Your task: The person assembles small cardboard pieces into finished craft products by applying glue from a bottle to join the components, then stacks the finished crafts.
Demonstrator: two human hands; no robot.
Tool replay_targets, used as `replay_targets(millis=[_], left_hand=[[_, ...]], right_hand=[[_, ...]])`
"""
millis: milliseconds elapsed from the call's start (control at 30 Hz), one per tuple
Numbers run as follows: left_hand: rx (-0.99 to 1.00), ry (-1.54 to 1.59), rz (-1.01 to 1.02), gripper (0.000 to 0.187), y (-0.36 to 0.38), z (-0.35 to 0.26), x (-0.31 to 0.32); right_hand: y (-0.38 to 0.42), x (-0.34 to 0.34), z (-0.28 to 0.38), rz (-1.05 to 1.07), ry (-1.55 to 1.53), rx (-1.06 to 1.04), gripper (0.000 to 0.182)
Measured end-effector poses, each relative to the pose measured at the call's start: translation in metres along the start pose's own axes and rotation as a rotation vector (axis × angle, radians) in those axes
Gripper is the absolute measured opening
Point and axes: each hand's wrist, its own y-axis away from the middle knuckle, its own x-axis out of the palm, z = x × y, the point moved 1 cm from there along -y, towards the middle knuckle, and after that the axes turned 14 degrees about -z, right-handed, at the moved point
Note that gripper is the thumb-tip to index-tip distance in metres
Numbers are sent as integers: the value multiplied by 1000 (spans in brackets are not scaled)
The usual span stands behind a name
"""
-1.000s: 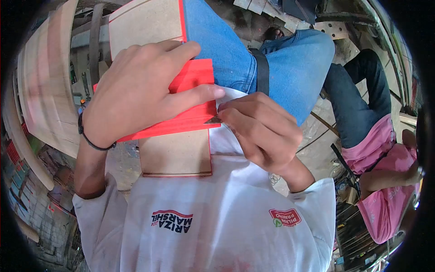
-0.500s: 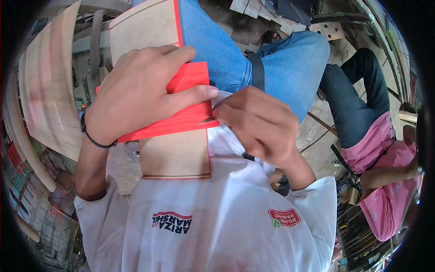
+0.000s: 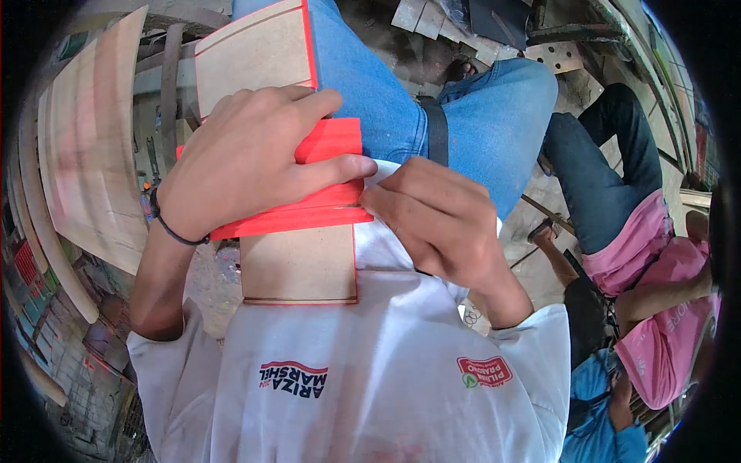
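My left hand (image 3: 247, 158) lies over a bright red piece with long straight ridges (image 3: 328, 193). Its thumb stretches along the top and its fingers curl over the far side. Beneath the red piece runs a brown flat board with thin red edges (image 3: 299, 266), one end by my shirt and the other on my jeans. At the red piece's right end, my right hand (image 3: 444, 220) is closed in a pinch. A thin dark blade tip (image 3: 351, 207) pokes from its fingertips onto the red surface; the rest of the blade is hidden in the fingers.
A curved pale wooden panel (image 3: 93, 147) stands at the left. To the right sits a person in a pink shirt (image 3: 641, 270), with a person in a blue top (image 3: 606, 409) below. Flat pieces (image 3: 432, 19) lie on the floor ahead.
My right hand has shifted slightly down and left, and less of the blade shows. The red piece and left hand sit a little lower and further right. A person in blue has come into view.
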Motion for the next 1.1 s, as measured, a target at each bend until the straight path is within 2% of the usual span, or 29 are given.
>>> replay_targets(millis=[100, 167, 300, 367, 433, 500, 567, 733, 800, 833, 867, 933, 1000, 1067, 1100], left_hand=[[44, -61, -3, 48, 1, -4, 1], [15, -48, 25, 49, -1, -6, -1], [0, -38, 48, 49, -4, -8, -1], [30, -45, 9, 50, -1, -7, 0], [55, -58, -38, 50, 1, -4, -3], [-30, 15, 45, 52, -1, -2, -6], [-37, 35, 29, 52, -2, 2, -9], [-11, 42, -35, 53, 4, 3, -6], [48, 84, -169, 55, 6, 2, -3], [63, 84, -174, 55, 7, 2, -2], [67, 97, -196, 55, 8, 2, -3], [83, 116, -225, 54, 11, 5, 0], [66, 158, -217, 53, 11, 7, 0], [68, 127, -186, 51, 15, 3, -6], [63, 108, -149, 50, 16, -2, -8]], right_hand=[[8, 0, -5, -56, -3, -29, 13], [11, -1, -17, 5, -225, 101, 14], [7, -4, -25, 24, -295, 159, 13], [6, -3, -29, 79, -489, 224, 12], [4, -2, -29, 82, -460, 203, 13], [4, 2, -27, 95, -438, 184, 13], [3, 6, -23, 60, -332, 62, 14], [23, 10, -3, -1, -213, -49, 13], [32, 10, 0, 50, -359, 23, 13], [35, 7, 2, 109, -383, 73, 14], [36, 4, 2, 103, -367, 65, 14], [40, -1, 0, 140, -327, 188, 13], [43, -4, 5, 94, -250, 200, 11], [48, -6, 4, -52, -314, 475, 14], [47, -7, 6, -84, -315, 523, 14]])
